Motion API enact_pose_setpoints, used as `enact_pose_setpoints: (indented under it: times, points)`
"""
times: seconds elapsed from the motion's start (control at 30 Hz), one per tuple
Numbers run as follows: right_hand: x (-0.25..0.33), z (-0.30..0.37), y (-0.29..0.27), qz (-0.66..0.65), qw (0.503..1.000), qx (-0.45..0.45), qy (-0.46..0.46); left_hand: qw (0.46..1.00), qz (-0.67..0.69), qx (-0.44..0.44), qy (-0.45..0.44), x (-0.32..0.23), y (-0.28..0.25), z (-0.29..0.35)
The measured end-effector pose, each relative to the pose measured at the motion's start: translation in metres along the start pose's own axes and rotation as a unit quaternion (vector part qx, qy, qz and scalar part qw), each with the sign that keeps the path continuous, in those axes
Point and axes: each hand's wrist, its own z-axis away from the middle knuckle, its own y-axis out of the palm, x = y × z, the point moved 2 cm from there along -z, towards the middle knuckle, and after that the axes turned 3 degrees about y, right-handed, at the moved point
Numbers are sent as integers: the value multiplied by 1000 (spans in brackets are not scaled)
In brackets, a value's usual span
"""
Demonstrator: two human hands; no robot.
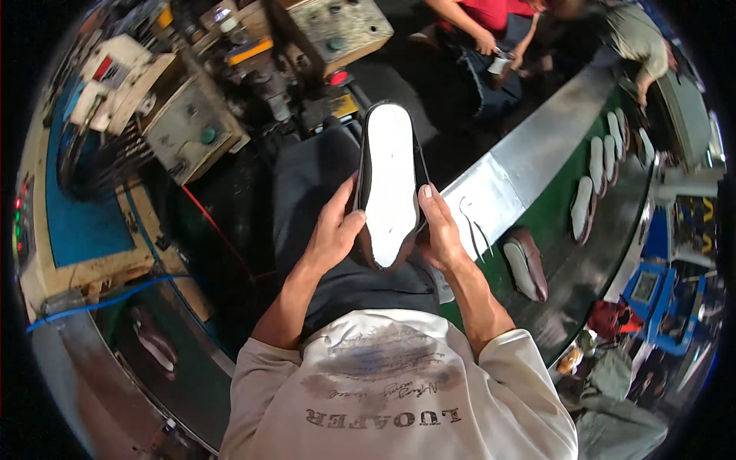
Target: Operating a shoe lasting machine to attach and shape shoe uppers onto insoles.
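Note:
Between my hands I hold a dark shoe upper [368, 172] with its white underside [391, 176] turned up toward me. The rounded wide end points away and the narrower end lies close to my lap. My left hand [335, 230] grips the left edge, thumb resting near the white face. On the opposite edge my right hand [440, 226] is closed, its thumb along the side. The fingers beneath the shoe are mostly hidden.
Right of me, a metal ledge [498, 188] with dark laces borders a green conveyor belt [491, 291] carrying several brown shoes [526, 264]. Machine boxes [192, 115] stand front left. Another belt at left holds a shoe [153, 341]. A co-worker in red [491, 23] sits ahead, handling something.

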Motion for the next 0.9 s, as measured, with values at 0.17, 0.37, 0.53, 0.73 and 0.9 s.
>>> enact_pose_setpoints:
  times: [0.17,0.37,0.53,0.73,0.9]
  points:
    - [-27,-4,18,120,991,47,26,996,-1,6,-86,18,-35,53]
    - [-32,17,31,359,928,94,-35,983,175,-18,-57,-16,-88,-9]
    - [3,2,76,449,880,99,-123,992,96,34,-69,-44,-102,-29]
    - [26,-32,115,473,861,107,-152,997,-50,57,-5,-60,-104,-30]
    - [9,-34,117,492,822,77,-276,988,-133,1,75,-53,-98,-26]
